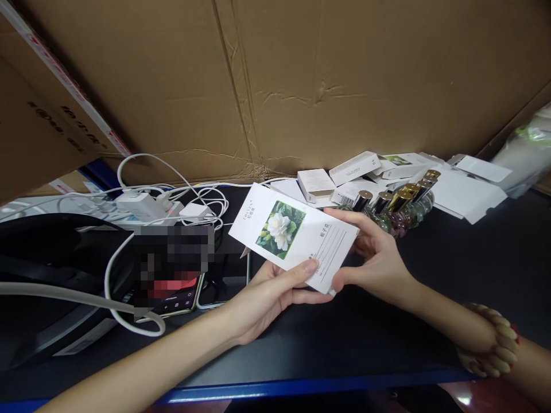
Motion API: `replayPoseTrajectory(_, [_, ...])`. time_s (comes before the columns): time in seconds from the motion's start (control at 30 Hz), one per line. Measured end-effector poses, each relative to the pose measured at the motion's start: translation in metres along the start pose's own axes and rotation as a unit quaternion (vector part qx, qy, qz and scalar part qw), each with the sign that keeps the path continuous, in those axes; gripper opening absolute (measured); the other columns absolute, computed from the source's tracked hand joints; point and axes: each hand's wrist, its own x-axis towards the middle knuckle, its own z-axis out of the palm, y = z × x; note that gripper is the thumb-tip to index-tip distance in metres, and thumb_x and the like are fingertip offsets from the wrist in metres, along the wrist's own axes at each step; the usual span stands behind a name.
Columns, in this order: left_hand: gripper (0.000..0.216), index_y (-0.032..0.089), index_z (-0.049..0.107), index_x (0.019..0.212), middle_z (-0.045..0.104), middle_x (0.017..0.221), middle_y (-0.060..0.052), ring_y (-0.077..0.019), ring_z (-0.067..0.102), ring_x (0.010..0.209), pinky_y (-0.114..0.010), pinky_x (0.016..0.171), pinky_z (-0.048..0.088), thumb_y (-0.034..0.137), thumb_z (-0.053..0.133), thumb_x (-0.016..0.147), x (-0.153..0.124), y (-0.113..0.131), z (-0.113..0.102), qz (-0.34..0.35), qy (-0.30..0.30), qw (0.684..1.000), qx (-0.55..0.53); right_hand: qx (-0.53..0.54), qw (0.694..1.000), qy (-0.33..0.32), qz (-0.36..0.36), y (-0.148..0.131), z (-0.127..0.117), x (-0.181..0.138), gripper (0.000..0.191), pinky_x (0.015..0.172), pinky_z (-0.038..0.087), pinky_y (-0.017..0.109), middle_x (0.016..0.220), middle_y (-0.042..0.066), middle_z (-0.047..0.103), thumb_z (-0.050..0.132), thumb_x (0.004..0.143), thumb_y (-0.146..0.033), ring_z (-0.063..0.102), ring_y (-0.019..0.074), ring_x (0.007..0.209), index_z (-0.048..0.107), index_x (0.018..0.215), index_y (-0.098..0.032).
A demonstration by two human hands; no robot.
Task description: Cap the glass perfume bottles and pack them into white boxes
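Both hands hold a flat white carton (293, 234) printed with a white flower, tilted above the dark table (473, 258). My left hand (267, 298) grips its lower edge, thumb on the printed face. My right hand (379, 258) pinches its right end, fingers curled behind it. A beaded bracelet (491, 339) circles my right wrist. Just beyond the carton lies a row of small glass bottles (398, 206) with gold and silver caps.
More white cartons (357, 166), folded and flat, lie behind the bottles. White chargers and cables (159, 203) tangle at the left, beside a phone (181, 298) and a black device (51, 269). Cardboard walls (275, 80) close off the back. A plastic bag (527, 149) sits far right.
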Motion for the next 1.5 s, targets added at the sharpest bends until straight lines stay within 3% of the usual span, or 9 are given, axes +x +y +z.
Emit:
replayPoseTrajectory(0.17, [0.043,0.019,0.058,0.12,0.07,0.104,-0.007,-0.0198,0.067,0.087,-0.032,0.072,0.06,0.013,0.066,0.079,0.002,-0.001,-0.002,-0.004,-0.001,1.0,0.015,0.008,0.999,-0.01,0.035,-0.003,0.0,0.001,0.067,0.062,0.056,0.024,0.105,0.0,0.066,0.084,0.053,-0.027,0.066,0.0173,0.088,0.054,0.112,-0.031])
replayPoseTrajectory(0.33, [0.042,0.017,0.064,0.112,0.07,0.104,-0.008,-0.0223,0.066,0.094,-0.027,0.075,0.056,0.024,0.074,0.072,0.002,-0.002,-0.004,0.028,0.009,0.994,0.107,-0.003,0.999,-0.023,0.028,-0.007,0.003,0.0,0.08,0.085,0.053,0.031,0.116,0.0,0.062,0.087,0.046,-0.026,0.06,0.021,0.106,0.049,0.117,-0.032])
replayPoseTrajectory(0.5, [0.047,0.017,0.062,0.113,0.068,0.11,-0.009,-0.0283,0.061,0.106,-0.036,0.084,0.053,0.039,0.071,0.073,0.005,0.002,-0.007,0.113,0.071,0.984,0.116,-0.01,0.998,0.032,0.055,-0.002,0.004,0.001,0.037,0.067,0.057,0.026,0.107,0.003,0.065,0.069,0.074,-0.033,0.064,0.0184,0.096,0.056,0.108,-0.028])
replayPoseTrajectory(0.63, [0.044,0.021,0.057,0.119,0.064,0.119,-0.005,-0.0247,0.057,0.112,-0.035,0.094,0.048,0.037,0.064,0.079,0.013,0.005,-0.014,0.259,0.104,0.929,0.243,-0.069,0.995,0.054,0.047,0.003,0.003,0.002,0.034,0.079,0.056,0.029,0.119,0.004,0.057,0.069,0.073,-0.029,0.057,0.0186,0.108,0.06,0.106,-0.029])
replayPoseTrajectory(0.83, [0.048,0.03,0.047,0.13,0.041,0.141,-0.005,-0.0239,0.042,0.128,-0.035,0.098,0.044,0.031,0.059,0.084,0.007,-0.003,-0.017,0.309,0.038,0.854,0.417,0.015,0.992,-0.079,0.1,-0.004,0.005,0.0,0.071,0.081,0.056,0.035,0.134,0.007,0.051,0.071,0.069,-0.031,0.05,0.0257,0.121,0.042,0.133,-0.029])
replayPoseTrajectory(1.03, [0.038,0.031,0.051,0.123,0.044,0.135,-0.004,-0.0203,0.041,0.127,-0.038,0.106,0.035,0.024,0.056,0.086,0.004,-0.006,-0.018,0.381,0.069,0.76,0.521,0.033,0.991,-0.025,0.131,-0.009,0.008,0.005,0.035,0.092,0.051,0.04,0.109,0.006,0.068,0.065,0.074,-0.037,0.063,0.0248,0.102,0.063,0.106,-0.022])
replayPoseTrajectory(1.2, [0.059,0.038,0.029,0.136,0.042,0.139,-0.001,-0.0178,0.044,0.124,-0.032,0.101,0.04,0.021,0.057,0.086,0.011,-0.004,-0.023,0.394,0.092,0.788,0.464,0.016,0.993,-0.003,0.116,-0.003,0.009,0.002,0.038,0.079,0.057,0.037,0.106,0.007,0.068,0.065,0.075,-0.03,0.066,0.0229,0.093,0.055,0.11,-0.021])
replayPoseTrajectory(1.37, [0.041,0.04,0.044,0.123,0.051,0.125,0.004,-0.0125,0.051,0.113,-0.023,0.094,0.043,0.016,0.05,0.09,0.01,-0.003,-0.024,0.416,0.075,0.771,0.476,-0.039,0.996,0.068,0.03,-0.001,0.008,-0.003,0.074,0.069,0.06,0.032,0.116,0.007,0.057,0.066,0.076,-0.027,0.065,0.0184,0.085,0.022,0.135,-0.034])
replayPoseTrajectory(1.5, [0.029,0.035,0.053,0.112,0.053,0.109,0.002,-0.0121,0.055,0.101,-0.02,0.083,0.046,0.017,0.05,0.089,0.008,-0.004,-0.023,0.406,0.082,0.774,0.479,-0.071,0.995,0.065,-0.024,0.0,0.005,-0.003,0.044,0.064,0.06,0.026,0.114,0.003,0.052,0.063,0.079,-0.026,0.064,0.0157,0.086,0.043,0.116,-0.036])
